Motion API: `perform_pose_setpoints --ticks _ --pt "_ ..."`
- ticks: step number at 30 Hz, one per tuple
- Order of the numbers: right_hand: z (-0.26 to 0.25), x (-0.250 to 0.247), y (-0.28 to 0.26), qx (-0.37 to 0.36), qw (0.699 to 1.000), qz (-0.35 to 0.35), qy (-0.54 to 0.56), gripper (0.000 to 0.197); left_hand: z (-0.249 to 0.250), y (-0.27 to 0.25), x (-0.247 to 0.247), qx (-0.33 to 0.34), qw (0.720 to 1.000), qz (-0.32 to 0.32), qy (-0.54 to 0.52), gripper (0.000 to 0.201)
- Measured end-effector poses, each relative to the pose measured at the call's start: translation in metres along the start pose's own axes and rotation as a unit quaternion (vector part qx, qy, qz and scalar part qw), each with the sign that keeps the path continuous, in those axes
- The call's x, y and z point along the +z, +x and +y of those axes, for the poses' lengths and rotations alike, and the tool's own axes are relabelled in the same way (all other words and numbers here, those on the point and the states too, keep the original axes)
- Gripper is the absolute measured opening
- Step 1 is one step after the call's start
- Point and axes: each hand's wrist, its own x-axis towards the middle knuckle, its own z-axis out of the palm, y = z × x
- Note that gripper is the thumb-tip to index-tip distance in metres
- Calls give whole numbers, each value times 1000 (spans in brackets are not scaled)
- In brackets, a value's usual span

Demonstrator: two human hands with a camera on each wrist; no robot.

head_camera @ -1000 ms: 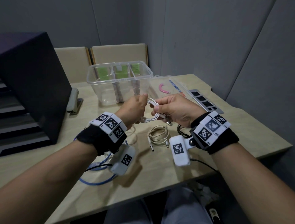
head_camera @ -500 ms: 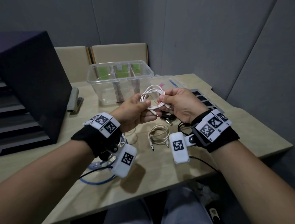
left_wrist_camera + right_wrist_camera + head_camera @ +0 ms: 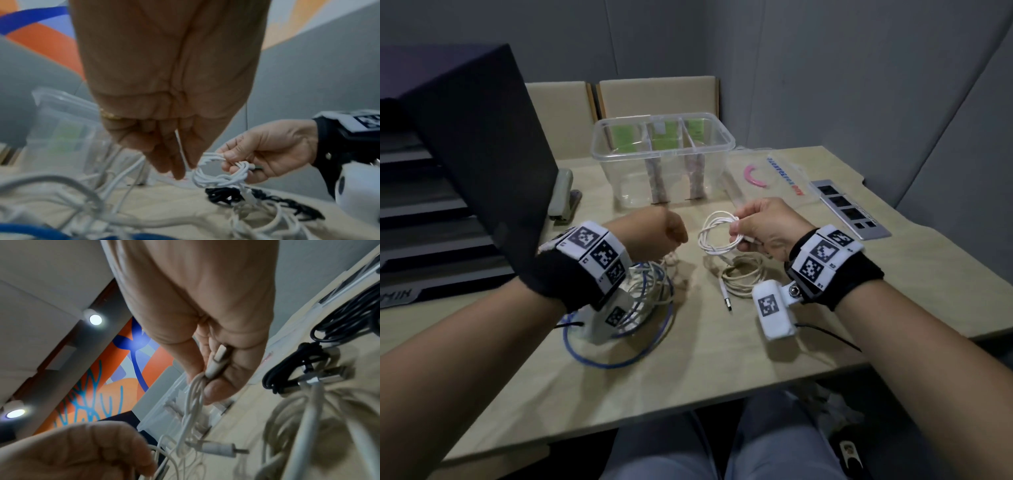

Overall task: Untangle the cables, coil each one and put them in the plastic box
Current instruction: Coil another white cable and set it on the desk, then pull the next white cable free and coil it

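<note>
My right hand (image 3: 743, 228) pinches a small coiled white cable (image 3: 717, 236) above the table, in front of the clear plastic box (image 3: 599, 154). In the right wrist view its thumb and fingers (image 3: 213, 391) clamp the loops and one plug (image 3: 218, 360). My left hand (image 3: 671, 236) is lower and to the left, over a tangle of blue and white cables (image 3: 650, 294). Its fingertips (image 3: 176, 170) are drawn together round a thin white strand. A beige coil (image 3: 743, 277) lies under the right hand, with a black coil (image 3: 287, 369) beside it.
The box's lid (image 3: 767, 171) lies right of the box, with a socket panel (image 3: 849, 209) set in the table beyond it. A stapler (image 3: 561, 195) and a tall dark case (image 3: 465, 154) stand at the left. The table's front edge is close to my lap.
My left hand has let go of the white coil and dropped left to the blue and white tangle. The right hand alone keeps the coil, held slightly lower.
</note>
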Motion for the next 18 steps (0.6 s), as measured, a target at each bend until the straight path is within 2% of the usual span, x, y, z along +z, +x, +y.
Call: perform_pose_setpoints --ticks 3,5,7,10,13,15,18 --pt "1 8 9 37 999 1 -27 21 -12 -6 -2 28 995 54 82 35" --pt "3 11 14 54 998 -2 -27 21 -23 -7 -4 -13 991 79 104 41" --pt "4 13 17 54 997 -18 -48 24 -34 -8 -4 -59 991 44 111 42" --pt "2 14 21 53 995 -32 -82 26 -42 -10 -5 -48 996 25 69 17" --pt "-2 15 25 49 991 -32 -120 24 -46 -10 -5 -52 997 33 41 11" --pt "-3 17 25 41 988 -37 -144 25 -48 -9 -5 -71 997 20 30 18" --pt "-2 22 25 34 992 -20 -118 24 -55 -7 0 -111 992 -16 53 35"
